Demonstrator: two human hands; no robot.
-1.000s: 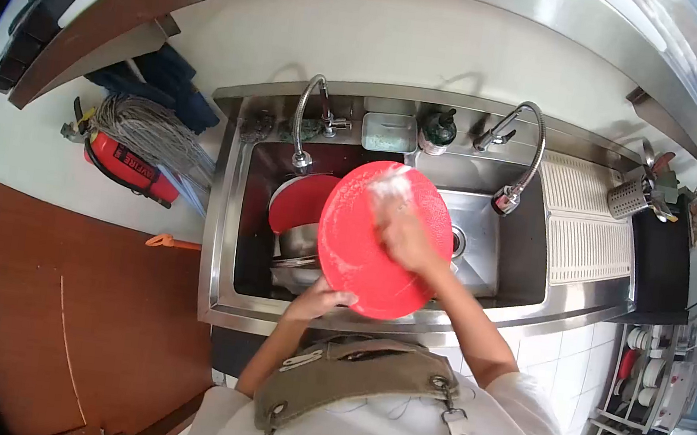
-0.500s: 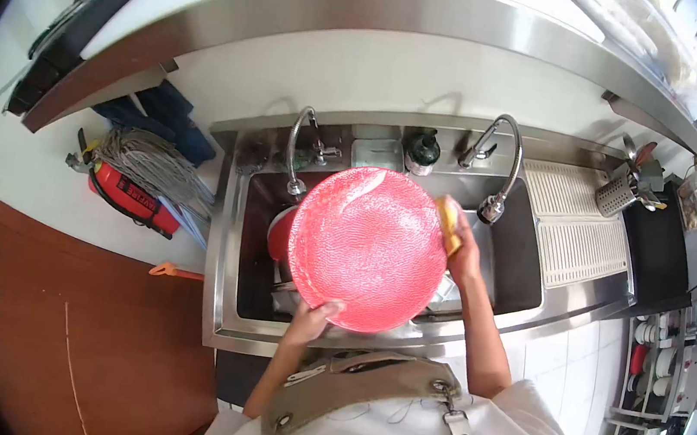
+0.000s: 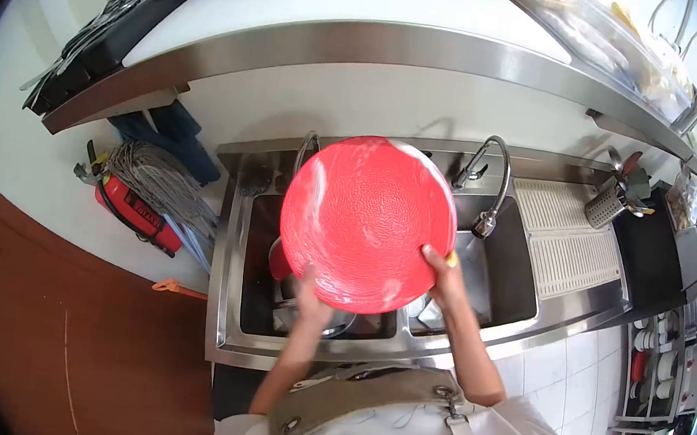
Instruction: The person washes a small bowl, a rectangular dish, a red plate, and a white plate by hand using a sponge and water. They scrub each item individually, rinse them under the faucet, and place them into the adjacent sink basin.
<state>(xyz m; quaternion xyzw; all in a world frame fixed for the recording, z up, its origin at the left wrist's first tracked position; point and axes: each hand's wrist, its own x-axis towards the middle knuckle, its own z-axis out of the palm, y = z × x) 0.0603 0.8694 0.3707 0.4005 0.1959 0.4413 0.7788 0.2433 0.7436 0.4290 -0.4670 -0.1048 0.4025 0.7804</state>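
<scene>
A large round red plate [image 3: 370, 220] with a textured face and white suds streaks is held up over the sink. My right hand [image 3: 446, 283] grips its lower right rim, thumb on the face. A bit of yellow sponge [image 3: 452, 259] shows by that thumb, mostly hidden. At the lower left rim, my left hand [image 3: 313, 304] is smeared by motion; its thumb side meets the edge, and its fingers do not show clearly. Beneath the plate lies the double-basin steel sink [image 3: 521, 304], with a red dish [image 3: 278, 261] partly visible in the left basin.
A gooseneck faucet [image 3: 492, 183] rises behind the right basin; another faucet [image 3: 309, 145] is partly covered by the plate. Right of the sink are a ribbed draining board [image 3: 570, 253] and a utensil holder [image 3: 604, 205]. A steel shelf [image 3: 370, 42] hangs overhead. A fire extinguisher [image 3: 136, 213] stands left.
The plate has turned, its suds streaks shifting, and now shows more of its red face. My right hand has come onto its rim, the sponge now mostly hidden. The view has tilted slightly upward.
</scene>
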